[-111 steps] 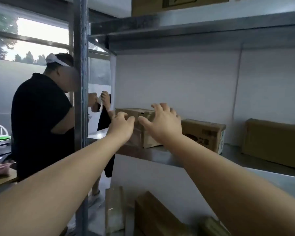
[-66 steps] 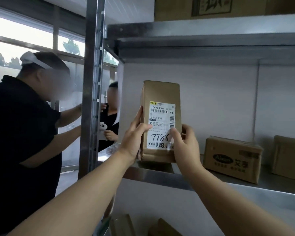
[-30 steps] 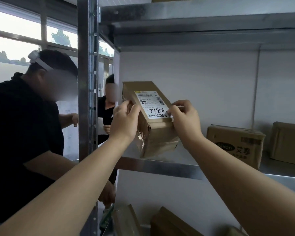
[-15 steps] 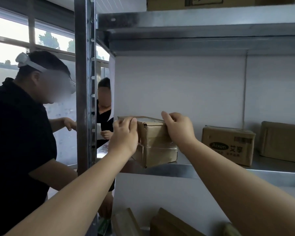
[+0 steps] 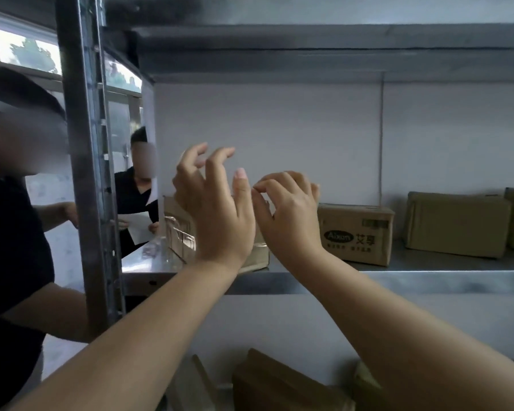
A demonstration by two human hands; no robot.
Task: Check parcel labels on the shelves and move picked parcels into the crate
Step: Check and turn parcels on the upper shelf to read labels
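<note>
A small taped cardboard parcel [image 5: 180, 232] lies flat on the metal shelf [image 5: 428, 280], mostly hidden behind my hands. My left hand [image 5: 214, 203] hovers in front of and above it with fingers spread and loosely bent, holding nothing. My right hand [image 5: 288, 212] is raised beside it, fingers loosely curled, also holding nothing. Neither hand touches the parcel. No crate is in view.
A printed carton [image 5: 355, 232] and a plain brown parcel [image 5: 457, 223] stand further right on the same shelf. More boxes [image 5: 279, 384] lie on the level below. A steel upright [image 5: 86, 173] rises at left, with a person in black [image 5: 9, 247] close by and another person [image 5: 137, 200] behind it.
Both hands set the labelled parcel flat on the shelf, let go of it and lifted away. The view has shifted slightly right.
</note>
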